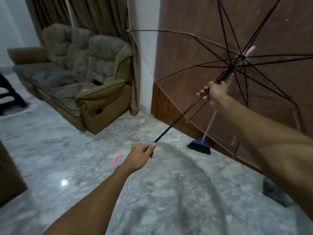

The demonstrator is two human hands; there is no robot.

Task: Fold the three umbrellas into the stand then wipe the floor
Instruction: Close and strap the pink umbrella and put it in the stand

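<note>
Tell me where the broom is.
The broom stands right of centre in the head view, leaning against the wooden door, seen through the open umbrella.

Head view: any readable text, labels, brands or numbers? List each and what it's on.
None readable.
Clear open umbrella with black ribs: no print visible.
Pink curved plastic handle: plain.
Purple broom head: no label that shows.
Olive fabric recliner sofa: no tag visible.
Brown wooden door: no sign.

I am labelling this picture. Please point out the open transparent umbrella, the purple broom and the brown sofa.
open transparent umbrella (pixel 182 116): head view, black shaft.
purple broom (pixel 199 146): head view, bristle head.
brown sofa (pixel 100 97): head view, near armrest.
</note>
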